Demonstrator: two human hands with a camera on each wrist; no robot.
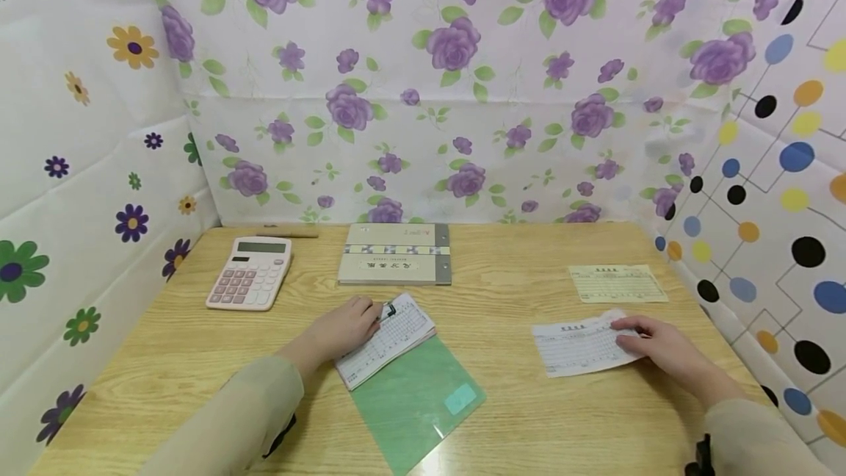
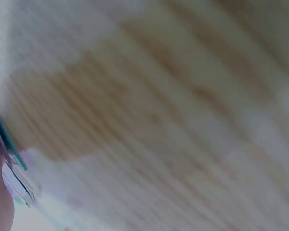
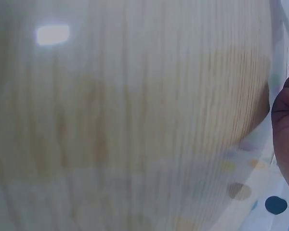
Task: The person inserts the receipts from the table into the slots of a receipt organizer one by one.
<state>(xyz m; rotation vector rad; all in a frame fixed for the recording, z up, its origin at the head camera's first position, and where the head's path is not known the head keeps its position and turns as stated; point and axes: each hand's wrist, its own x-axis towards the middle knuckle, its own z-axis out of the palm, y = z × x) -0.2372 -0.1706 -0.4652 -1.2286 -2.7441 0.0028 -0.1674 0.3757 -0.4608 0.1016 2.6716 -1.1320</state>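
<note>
My left hand (image 1: 349, 330) grips the upper-left edge of a green clipboard (image 1: 418, 401), with its fingers beside the black and metal clip (image 1: 390, 309). Printed paper forms (image 1: 396, 335) lie in a stack under that clip, covering the board's upper part. Over on the right, my right hand (image 1: 667, 350) pinches the right end of a white printed slip (image 1: 581, 347) between thumb and fingers. A pale yellow slip (image 1: 617, 283) lies just beyond it. In the left wrist view the clipboard's teal edge (image 2: 9, 139) shows beside the hand.
A pink and white calculator (image 1: 251, 274) sits at the back left, with a thin brown stick (image 1: 287, 235) behind it. The grey and beige account book (image 1: 390, 255) lies at the back middle. Patterned cloths (image 1: 423, 94) enclose the wooden table (image 1: 509, 432) on three sides.
</note>
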